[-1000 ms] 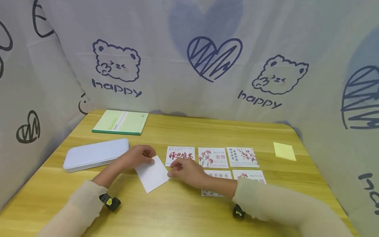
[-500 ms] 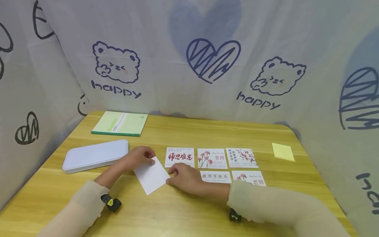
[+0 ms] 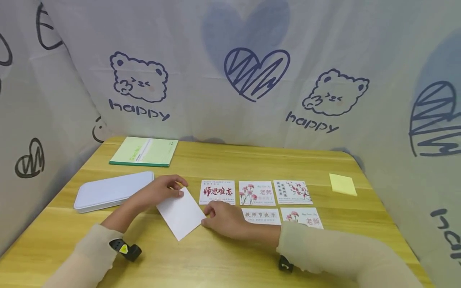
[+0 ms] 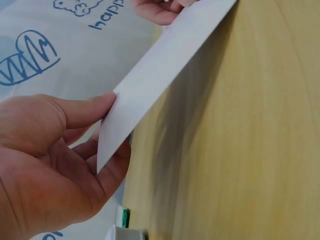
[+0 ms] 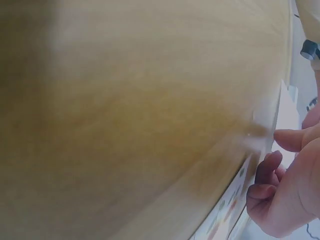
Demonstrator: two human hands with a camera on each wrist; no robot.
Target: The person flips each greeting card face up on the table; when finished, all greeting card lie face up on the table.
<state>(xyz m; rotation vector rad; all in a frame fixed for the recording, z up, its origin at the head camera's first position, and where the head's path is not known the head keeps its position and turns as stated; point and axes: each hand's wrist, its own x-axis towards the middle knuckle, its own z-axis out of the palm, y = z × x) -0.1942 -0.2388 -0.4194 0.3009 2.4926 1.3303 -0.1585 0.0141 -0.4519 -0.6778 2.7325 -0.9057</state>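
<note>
A blank white card [image 3: 181, 214] is held between both hands above the table, its plain face up in the head view. My left hand [image 3: 163, 190] pinches its upper left part; the left wrist view shows the thumb on the face of the card [image 4: 150, 80] and fingers beneath. My right hand [image 3: 225, 219] pinches the opposite right corner between thumb and curled fingers. Just beyond the right hand lie printed cards in two rows: one with red lettering [image 3: 217, 192], one with pink flowers [image 3: 257, 193], one with red blossoms [image 3: 293, 192]. The right forearm partly covers the lower row.
A pale pencil case [image 3: 113, 191] lies left of the left hand, with a green notebook [image 3: 144, 151] behind it. Yellow sticky notes [image 3: 343, 184] lie at the right. A printed cloth [image 3: 201, 116] hangs behind and along both sides of the wooden table [image 3: 201, 264].
The left hand and the white card's left side have shifted slightly left, and the card's tilt has changed a little. The right hand has dipped slightly, staying at its corner.
</note>
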